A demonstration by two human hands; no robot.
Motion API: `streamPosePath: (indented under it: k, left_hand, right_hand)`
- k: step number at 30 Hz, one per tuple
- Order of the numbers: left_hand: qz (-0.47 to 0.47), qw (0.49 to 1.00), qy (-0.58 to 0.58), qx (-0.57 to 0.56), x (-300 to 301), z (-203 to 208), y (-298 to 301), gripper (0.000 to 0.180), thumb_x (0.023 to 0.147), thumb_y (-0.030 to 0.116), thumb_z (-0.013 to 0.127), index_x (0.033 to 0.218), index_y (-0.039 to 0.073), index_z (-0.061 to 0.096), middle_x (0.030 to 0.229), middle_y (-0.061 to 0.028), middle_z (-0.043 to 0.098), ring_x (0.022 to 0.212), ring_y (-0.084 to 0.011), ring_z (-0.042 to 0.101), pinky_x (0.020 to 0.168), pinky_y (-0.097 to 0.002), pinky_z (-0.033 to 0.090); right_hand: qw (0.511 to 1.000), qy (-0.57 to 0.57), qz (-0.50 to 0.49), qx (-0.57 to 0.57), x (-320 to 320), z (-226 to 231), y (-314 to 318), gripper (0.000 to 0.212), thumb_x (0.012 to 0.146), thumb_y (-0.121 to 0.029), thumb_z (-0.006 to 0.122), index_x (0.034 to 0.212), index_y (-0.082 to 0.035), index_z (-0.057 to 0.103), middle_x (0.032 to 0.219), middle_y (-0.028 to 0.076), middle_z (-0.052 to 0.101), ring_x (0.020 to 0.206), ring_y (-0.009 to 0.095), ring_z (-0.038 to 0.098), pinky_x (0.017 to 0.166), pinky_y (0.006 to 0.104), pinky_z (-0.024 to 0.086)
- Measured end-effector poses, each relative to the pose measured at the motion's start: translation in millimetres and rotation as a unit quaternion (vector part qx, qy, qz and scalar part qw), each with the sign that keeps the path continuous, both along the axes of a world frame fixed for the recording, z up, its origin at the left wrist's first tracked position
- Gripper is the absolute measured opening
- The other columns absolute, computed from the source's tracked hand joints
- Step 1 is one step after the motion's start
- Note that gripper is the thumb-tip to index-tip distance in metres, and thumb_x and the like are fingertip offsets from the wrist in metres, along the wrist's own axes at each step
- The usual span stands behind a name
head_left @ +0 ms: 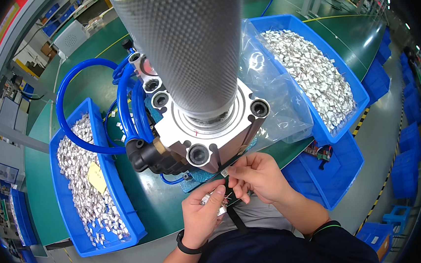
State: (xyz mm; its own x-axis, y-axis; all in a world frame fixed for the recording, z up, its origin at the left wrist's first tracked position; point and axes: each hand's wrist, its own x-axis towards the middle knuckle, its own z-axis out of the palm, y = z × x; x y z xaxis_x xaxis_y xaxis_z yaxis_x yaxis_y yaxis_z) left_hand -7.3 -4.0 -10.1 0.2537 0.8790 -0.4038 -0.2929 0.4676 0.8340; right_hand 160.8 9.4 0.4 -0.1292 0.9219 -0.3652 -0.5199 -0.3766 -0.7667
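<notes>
My left hand (200, 219), with a black band at its wrist, is closed around several small white parts with thin wire leads (221, 210). Between the thumb and fingers of my right hand (263, 179) is one small white block-like part (225, 172), its printed face showing. Both hands are close together over my lap, just in front of the table edge. Right ahead of them rises a pneumatic press with a silver metal block (220, 133) and a thick knurled cylinder (184, 49). The press's lower working area is hidden beneath the block.
Left of the press stands a blue bin (138, 226) of white parts, with a yellow note (96, 178) on them. Another full blue bin (361, 95) is at the right, beside a clear plastic bag (288, 118). Below it sits a further blue bin (338, 178). Blue air hoses (63, 88) loop leftward.
</notes>
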Motion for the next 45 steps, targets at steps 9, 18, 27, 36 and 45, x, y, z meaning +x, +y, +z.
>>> streamPosePath:
  k: [9, 18, 27, 36, 45]
  left_hand:
    - [0.004, 1.000, -0.001, -0.005, 1.5, 1.0, 0.5, 0.020, 0.090, 0.011, 0.062, 0.105, -0.003, 0.062, 0.067, -0.0051, 0.057, 0.044, -0.0058, 0.046, 0.035, -0.0187, 0.030]
    - [0.013, 0.998, -0.044, -0.047, -6.2, 11.4, 0.9, 0.022, 0.089, 0.012, 0.063, 0.106, -0.003, 0.063, 0.071, -0.0037, 0.062, 0.048, -0.0041, 0.048, 0.039, -0.0190, 0.031]
    - [-0.053, 0.998, 0.025, 0.020, -3.3, 15.4, 12.6, 0.021, 0.087, 0.012, 0.066, 0.100, -0.005, 0.064, 0.066, -0.0049, 0.059, 0.047, -0.0065, 0.050, 0.037, -0.0190, 0.033]
    - [-0.040, 0.999, -0.001, -0.003, -2.6, 16.4, 7.1, 0.017, 0.089, 0.010, 0.061, 0.098, -0.004, 0.062, 0.065, -0.0043, 0.056, 0.044, -0.0073, 0.048, 0.035, -0.0194, 0.033]
    - [-0.004, 0.998, -0.046, -0.033, 21.8, 15.1, 0.5, 0.025, 0.095, 0.018, 0.053, 0.106, -0.004, 0.056, 0.062, -0.0060, 0.054, 0.039, -0.0084, 0.043, 0.031, -0.0204, 0.026]
  right_hand:
    - [1.000, 0.006, -0.006, -0.005, -0.3, -0.2, 0.1, 0.018, 0.087, -0.009, 0.064, 0.081, 0.005, 0.054, 0.070, 0.012, 0.060, 0.050, 0.014, 0.059, 0.036, 0.0231, 0.044]
    - [0.998, -0.040, 0.039, 0.023, 2.3, -0.2, -16.9, 0.018, 0.085, -0.009, 0.066, 0.083, 0.004, 0.054, 0.069, 0.010, 0.061, 0.051, 0.011, 0.058, 0.038, 0.0217, 0.044]
    - [0.995, -0.044, 0.085, 0.033, 8.0, -4.0, -22.6, 0.013, 0.086, -0.009, 0.065, 0.084, 0.001, 0.056, 0.067, 0.007, 0.061, 0.050, 0.008, 0.056, 0.039, 0.0194, 0.042]
    - [0.921, -0.364, -0.125, 0.064, 76.2, 80.4, -45.0, 0.014, 0.086, -0.010, 0.065, 0.080, -0.001, 0.057, 0.062, 0.004, 0.060, 0.053, 0.006, 0.056, 0.044, 0.0176, 0.041]
    - [0.872, -0.413, 0.073, 0.251, 2.5, 20.1, -48.4, 0.038, 0.079, -0.017, 0.075, 0.111, -0.002, 0.061, 0.084, 0.004, 0.059, 0.065, 0.005, 0.056, 0.055, 0.0200, 0.045]
